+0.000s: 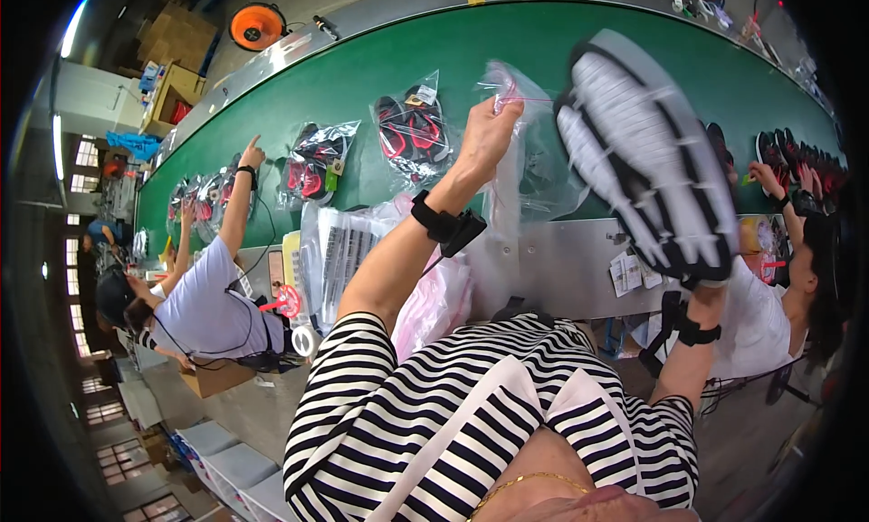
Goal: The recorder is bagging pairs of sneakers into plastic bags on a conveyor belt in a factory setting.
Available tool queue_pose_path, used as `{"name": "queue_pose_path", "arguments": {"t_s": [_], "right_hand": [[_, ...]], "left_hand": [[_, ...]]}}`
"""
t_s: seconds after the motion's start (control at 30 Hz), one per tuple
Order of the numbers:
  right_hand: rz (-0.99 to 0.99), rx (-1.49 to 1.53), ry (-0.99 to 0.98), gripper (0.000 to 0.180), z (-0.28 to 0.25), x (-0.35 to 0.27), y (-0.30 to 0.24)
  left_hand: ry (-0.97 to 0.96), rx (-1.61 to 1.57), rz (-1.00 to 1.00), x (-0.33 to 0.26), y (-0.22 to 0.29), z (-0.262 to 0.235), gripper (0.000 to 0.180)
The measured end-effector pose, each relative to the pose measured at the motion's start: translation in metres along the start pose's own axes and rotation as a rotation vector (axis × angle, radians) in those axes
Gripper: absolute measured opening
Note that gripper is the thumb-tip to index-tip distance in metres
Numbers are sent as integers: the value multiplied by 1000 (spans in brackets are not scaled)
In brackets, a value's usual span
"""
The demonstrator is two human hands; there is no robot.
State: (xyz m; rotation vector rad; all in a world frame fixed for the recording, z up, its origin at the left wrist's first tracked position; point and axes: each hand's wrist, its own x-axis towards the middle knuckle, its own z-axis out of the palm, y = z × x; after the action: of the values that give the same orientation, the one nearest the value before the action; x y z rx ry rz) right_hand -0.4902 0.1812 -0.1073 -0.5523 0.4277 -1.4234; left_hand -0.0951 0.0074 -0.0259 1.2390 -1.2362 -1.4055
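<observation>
A clear plastic bag [534,173] hangs from my left hand [491,133], whose fingers are pinched on its upper edge above the green belt. My right hand [709,296] holds up a shoe [647,151] by its heel end. Its white and black sole faces me and its toe points away, just right of the bag. Most of my right hand is hidden behind the shoe. Left of my left hand, a pair of black and red shoes [412,128] lies in a clear bag on the belt.
The green conveyor belt [299,83] carries more bagged shoes [312,164] to the left and unbagged dark shoes [786,155] to the right. Co-workers [213,296] sit on both sides. Loose plastic bags [434,305] and printed sheets [344,259] lie close by my left arm.
</observation>
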Motion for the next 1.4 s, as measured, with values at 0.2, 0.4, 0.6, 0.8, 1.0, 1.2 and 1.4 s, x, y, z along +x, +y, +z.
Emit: {"name": "queue_pose_path", "arguments": {"t_s": [0.2, 0.4, 0.6, 0.8, 1.0, 1.2, 1.4], "right_hand": [[166, -1336, 25, 51, 151, 32, 70], [-104, -2081, -183, 45, 200, 41, 61], [-429, -2509, -532, 37, 217, 64, 69], [-193, -2585, -957, 35, 277, 60, 57], [-165, -2441, -1248, 37, 300, 61, 70], [-136, -2293, -1434, 15, 323, 42, 81], [26, -2343, -1167, 35, 279, 68, 100]], "left_hand": [[56, 296, 291, -30, -25, 16, 16], [-165, 435, 532, -64, 10, 46, 13], [-415, 744, 943, -46, 46, 92, 16], [-302, 466, 816, 29, 80, 92, 19], [-580, 876, 836, -27, 103, 111, 25], [-517, 712, 677, 12, 56, 90, 21], [-739, 948, 1052, -51, 85, 79, 15]]}}
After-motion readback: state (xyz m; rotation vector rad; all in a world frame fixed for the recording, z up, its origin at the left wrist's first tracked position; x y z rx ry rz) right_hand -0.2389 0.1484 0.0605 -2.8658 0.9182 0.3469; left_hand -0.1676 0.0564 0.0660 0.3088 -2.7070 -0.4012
